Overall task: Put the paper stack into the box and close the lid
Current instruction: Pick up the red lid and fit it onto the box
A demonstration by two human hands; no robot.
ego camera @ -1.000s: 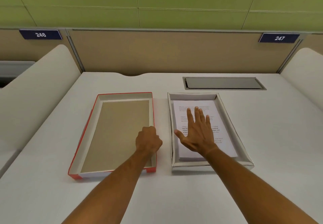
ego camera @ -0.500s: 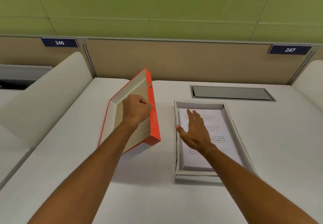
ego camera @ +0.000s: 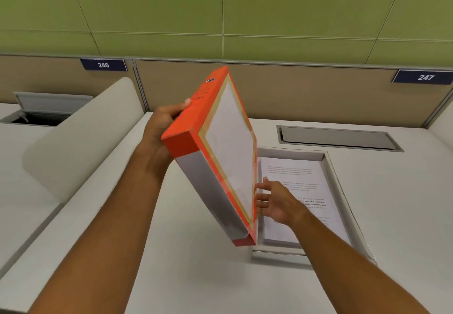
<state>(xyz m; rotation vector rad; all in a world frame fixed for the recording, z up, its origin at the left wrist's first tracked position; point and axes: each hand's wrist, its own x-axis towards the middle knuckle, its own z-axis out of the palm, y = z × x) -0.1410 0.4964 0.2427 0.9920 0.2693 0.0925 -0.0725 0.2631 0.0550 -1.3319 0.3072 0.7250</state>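
1. Far left, a pale rounded divider panel (ego camera: 73,142) stood along the left edge of the desk (ego camera: 196,277), and beyond it lay an opened cable hatch (ego camera: 46,110) on the neighbouring surface.
2. On the back partition, a blue plate reading 246 (ego camera: 103,65) sat above the desk's back-left corner.
3. The left hand (ego camera: 161,127) was up off the desk, fingers clamped on the lid (ego camera: 220,152), thumb tip showing on its orange side wall!
4. The lid hung in the air, steeply tilted, its white top face framed in orange and yellow turned to the right, its low corner hovering over the box's near-left corner.
5. Just right of it, the right hand (ego camera: 277,203) reached in with fingers (ego camera: 263,186) spread apart, tips at the lid's lower edge; whether they touched it, I could not tell.
6. The box (ego camera: 348,203) lay flat on the desk right of centre, open, with the paper stack (ego camera: 299,174) resting inside it, printed side up.
7. Behind the box, a closed grey cable hatch (ego camera: 335,137) sat flush near the desk's back edge.
8. Far right on the partition, a plate read 247 (ego camera: 425,77).
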